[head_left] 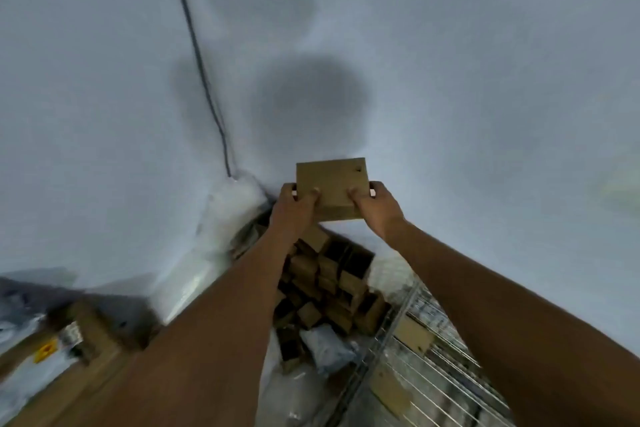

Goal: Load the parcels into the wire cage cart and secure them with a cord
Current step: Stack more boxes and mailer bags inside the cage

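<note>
Between both hands (332, 201), a clasped parcel (330, 184).

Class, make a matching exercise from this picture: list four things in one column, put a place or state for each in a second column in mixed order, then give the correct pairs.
Things
1. flat cardboard box
2. wire cage cart
3. dark cable
4. pile of small brown boxes

Places or states
A. runs down the pale wall
B. held up by both hands
C. heaped on the floor below the hands
D. at the lower right, metal grid showing

Pairs: 1-B, 2-D, 3-A, 4-C. The left hand and right hand grip the box's lower corners.
</note>
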Available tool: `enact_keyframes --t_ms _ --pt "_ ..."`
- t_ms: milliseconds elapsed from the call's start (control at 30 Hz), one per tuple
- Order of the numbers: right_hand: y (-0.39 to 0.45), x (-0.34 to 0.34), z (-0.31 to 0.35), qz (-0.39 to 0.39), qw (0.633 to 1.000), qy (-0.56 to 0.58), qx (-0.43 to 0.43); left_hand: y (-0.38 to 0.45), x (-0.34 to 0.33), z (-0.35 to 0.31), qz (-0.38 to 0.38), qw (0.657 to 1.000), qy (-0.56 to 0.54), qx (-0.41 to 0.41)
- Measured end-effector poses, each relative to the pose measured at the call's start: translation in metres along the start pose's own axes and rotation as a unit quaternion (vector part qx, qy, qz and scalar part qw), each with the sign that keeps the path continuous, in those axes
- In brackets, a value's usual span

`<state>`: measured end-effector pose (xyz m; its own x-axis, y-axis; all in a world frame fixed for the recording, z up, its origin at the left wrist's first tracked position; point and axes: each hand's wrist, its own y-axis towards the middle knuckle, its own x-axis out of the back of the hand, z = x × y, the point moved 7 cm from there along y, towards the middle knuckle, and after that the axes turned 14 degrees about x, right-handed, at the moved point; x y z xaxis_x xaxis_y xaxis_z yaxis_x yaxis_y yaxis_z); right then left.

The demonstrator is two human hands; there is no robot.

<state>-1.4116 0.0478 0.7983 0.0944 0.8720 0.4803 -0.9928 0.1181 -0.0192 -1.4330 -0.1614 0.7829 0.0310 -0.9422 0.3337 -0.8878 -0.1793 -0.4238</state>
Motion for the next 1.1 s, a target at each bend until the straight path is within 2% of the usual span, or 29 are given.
enact_keyframes --t_ms 133,233,333,433,567,733,900,1033,1100 --pt "-0.049 0.153 -0.117 -0.117 0.991 -0.013 -0.067 -0.046 -0.189 -0.008 0.122 0.992 0.018 0.002" --pt "-0.101 0.202 -0.198 -0.169 0.976 0.001 -0.134 -0.074 -0.285 0.025 0.175 0.982 0.066 0.008" --pt "-0.151 0.212 -0.27 -0.218 0.956 0.039 -0.193 -0.089 -0.349 0.074 0.211 0.971 0.111 0.016" --pt "-0.199 0.19 -0.334 -0.24 0.936 0.058 -0.252 -0.096 -0.39 0.145 0.252 0.956 0.145 0.036" --pt "-0.253 0.133 -0.407 -0.249 0.904 0.094 -0.335 -0.093 -0.412 0.248 0.272 0.941 0.187 0.07" --pt "-0.289 0.043 -0.493 -0.248 0.873 0.141 -0.396 -0.065 -0.417 0.364 0.25 0.929 0.256 0.093" --pt "-0.28 -0.031 -0.593 -0.258 0.85 0.2 -0.413 -0.019 -0.445 0.437 0.188 0.933 0.297 0.074" --pt "-0.245 -0.067 -0.664 -0.251 0.857 0.202 -0.403 0.026 -0.473 0.472 0.163 0.932 0.319 0.056" --pt "-0.231 -0.084 -0.694 -0.248 0.858 0.196 -0.406 0.043 -0.487 0.494 0.162 0.93 0.32 0.079"
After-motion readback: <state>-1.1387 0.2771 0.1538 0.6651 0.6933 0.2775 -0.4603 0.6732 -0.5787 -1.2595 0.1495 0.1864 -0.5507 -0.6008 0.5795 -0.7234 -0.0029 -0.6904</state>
